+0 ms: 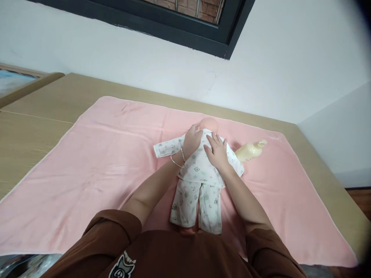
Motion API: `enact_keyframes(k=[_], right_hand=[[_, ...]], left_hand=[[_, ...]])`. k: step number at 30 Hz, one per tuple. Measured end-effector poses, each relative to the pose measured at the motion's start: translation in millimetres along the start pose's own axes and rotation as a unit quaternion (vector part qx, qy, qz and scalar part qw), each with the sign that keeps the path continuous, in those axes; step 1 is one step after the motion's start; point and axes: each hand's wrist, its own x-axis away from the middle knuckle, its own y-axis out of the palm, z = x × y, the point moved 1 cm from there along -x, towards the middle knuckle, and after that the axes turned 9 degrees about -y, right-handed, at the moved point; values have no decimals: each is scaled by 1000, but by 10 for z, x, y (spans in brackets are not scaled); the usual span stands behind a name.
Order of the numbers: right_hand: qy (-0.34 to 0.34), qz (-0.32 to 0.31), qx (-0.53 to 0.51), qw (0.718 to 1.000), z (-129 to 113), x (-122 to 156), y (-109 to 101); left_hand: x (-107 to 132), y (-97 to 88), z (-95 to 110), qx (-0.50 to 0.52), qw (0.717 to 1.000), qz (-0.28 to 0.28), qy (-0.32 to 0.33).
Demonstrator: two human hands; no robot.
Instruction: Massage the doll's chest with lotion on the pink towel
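Note:
A baby doll (209,124) in a white printed shirt (199,164) and matching trousers (197,204) lies on its back on a pink blanket (101,154). My left hand (192,140) rests at the shirt's collar by the doll's neck, fingers curled on the fabric. My right hand (216,151) lies flat on the doll's chest with fingers spread. A bracelet circles my left wrist. A cream baby bottle (249,151) lies on its side just right of the doll.
The blanket covers a tan bed or table surface (37,116) against a white wall (261,77). A dark window frame (179,27) sits above. A wooden frame edge (26,83) is at far left.

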Motion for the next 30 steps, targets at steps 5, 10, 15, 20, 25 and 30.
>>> enact_keyframes(k=[5,10,15,20,25,30], right_hand=[[-28,-13,23,999,-58,71,44],[-80,29,-46,995,-55,366,74],[-60,73,-93,991,150,291,71],[-11,20,-45,999,63,6,69],[-80,4,-17,997,-174,218,90],[-101,-2,-51,994,-8,411,46]], left_hand=[[14,150,-208,-163,980,21,108],[18,134,-188,-195,972,26,127],[48,100,-121,-248,964,26,95],[4,33,-121,-241,969,21,55],[-69,-19,-168,-182,982,45,6],[-19,-4,-99,-234,971,52,24]])
